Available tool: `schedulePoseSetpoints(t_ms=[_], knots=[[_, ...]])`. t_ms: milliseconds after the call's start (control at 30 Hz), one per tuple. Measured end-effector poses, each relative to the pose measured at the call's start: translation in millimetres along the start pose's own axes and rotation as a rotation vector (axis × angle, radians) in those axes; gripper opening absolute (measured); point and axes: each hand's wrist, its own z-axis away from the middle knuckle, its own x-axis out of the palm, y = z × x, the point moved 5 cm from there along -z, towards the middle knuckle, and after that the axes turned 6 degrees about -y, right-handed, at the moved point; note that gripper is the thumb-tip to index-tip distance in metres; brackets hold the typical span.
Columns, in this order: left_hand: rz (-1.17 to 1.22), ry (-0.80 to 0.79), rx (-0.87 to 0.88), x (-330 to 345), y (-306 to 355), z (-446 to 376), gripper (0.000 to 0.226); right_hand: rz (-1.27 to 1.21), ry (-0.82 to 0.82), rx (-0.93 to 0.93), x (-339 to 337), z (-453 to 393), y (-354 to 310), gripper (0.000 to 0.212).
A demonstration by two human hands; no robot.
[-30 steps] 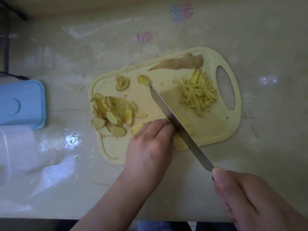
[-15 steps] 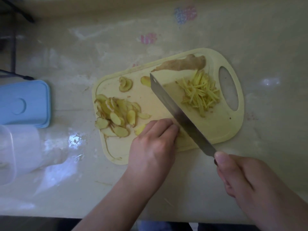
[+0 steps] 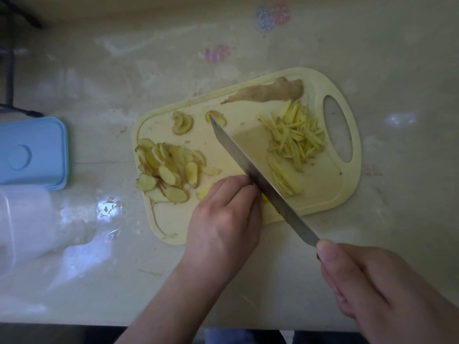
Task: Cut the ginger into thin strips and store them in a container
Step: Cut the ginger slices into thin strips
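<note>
Knife (image 3: 258, 181) lower now, on glossy table (image 3: 149, 269).
</note>
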Motion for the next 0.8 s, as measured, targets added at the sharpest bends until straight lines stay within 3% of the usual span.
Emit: schedulePoseSetpoints(t_ms=[400,567,800], knots=[[-0.065,0.059,0.035,-0.7,-0.2,1.4,0.011,0.031,-0.068,0.036,2.5,-2.8,-3.9,0.096],[-0.035,0.058,0.028,0.6,-1.6,2.0,0.013,0.022,-0.025,-0.011,9.2,-11.5,-7.4,0.079],[-0.004,0.024,-0.023,0.1,-6.0,-0.1,0.009,-0.028,-0.05,-0.008,5.1,-7.5,-4.3,0.094]])
